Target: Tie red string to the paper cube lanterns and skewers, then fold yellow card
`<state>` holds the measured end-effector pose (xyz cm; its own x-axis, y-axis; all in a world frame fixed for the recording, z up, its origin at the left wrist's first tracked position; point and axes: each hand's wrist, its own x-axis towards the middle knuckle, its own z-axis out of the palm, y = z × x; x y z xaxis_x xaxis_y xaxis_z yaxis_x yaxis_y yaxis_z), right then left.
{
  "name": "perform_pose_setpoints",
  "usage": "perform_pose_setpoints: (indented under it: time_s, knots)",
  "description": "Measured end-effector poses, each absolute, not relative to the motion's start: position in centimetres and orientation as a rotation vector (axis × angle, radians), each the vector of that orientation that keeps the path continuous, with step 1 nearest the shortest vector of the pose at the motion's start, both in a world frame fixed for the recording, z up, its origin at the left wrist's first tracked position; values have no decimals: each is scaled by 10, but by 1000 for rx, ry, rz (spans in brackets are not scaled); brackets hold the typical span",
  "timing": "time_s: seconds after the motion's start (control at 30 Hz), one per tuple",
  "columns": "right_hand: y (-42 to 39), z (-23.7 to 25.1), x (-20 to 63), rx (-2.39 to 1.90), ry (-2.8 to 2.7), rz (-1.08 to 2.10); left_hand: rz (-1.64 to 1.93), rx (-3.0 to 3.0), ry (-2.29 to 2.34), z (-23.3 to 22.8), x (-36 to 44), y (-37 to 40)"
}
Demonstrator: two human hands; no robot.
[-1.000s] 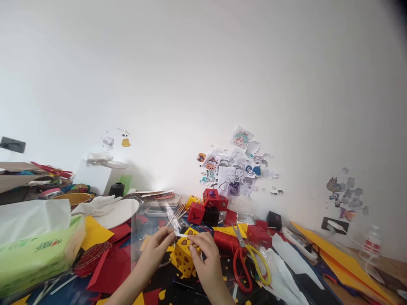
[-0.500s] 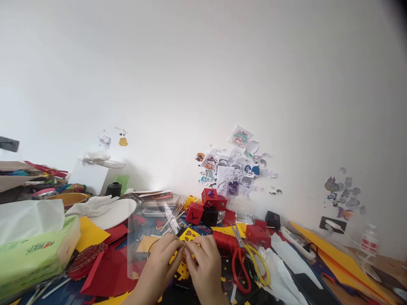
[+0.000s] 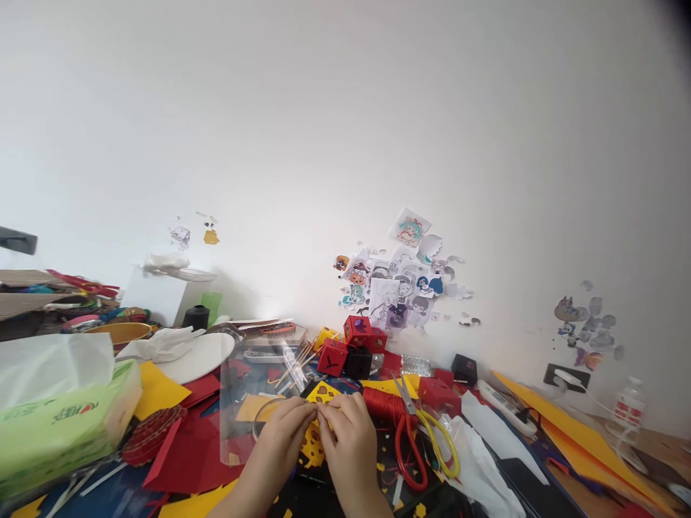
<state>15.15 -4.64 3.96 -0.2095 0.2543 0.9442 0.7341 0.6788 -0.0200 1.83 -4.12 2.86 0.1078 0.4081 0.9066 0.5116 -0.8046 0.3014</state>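
Observation:
My left hand point(image 3: 288, 428) and my right hand point(image 3: 348, 432) meet at the fingertips, low in the middle of the head view. Both have their fingers pinched together; whatever lies between the tips is too small and too hidden to name. Beneath them lies a yellow sheet with cut-out shapes point(image 3: 322, 392), partly covered by the hands. Just right of my right hand are a spool of red thread point(image 3: 382, 406) and scissors point(image 3: 413, 439) with one red and one yellow handle, blades open. A thin round hoop point(image 3: 258, 417) shows beside my left hand.
Red and black decorated cubes point(image 3: 332, 356) are stacked behind the hands. A green tissue pack point(image 3: 70, 421) and red paper point(image 3: 186, 453) lie to the left. White crumpled plastic point(image 3: 480, 460) is at right, with a bottle point(image 3: 629, 406) farther off. A clear sheet point(image 3: 232, 403) stands left of the hands.
The whole view has shifted slightly, with things a little farther right. Both hands stay pinched together over the yellow sheet, with only small finger movement.

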Motion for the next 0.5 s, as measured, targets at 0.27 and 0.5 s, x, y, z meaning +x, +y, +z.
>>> perform_pose_setpoints:
  time_s: [0.27, 0.5]
  knots:
    - [-53, 38, 148, -888, -1706, -616, -1821, -2210, -1062, 27, 21, -44]
    - [-52, 36, 145, -871, -1703, -544, -1856, -2263, -1145, 27, 22, -44]
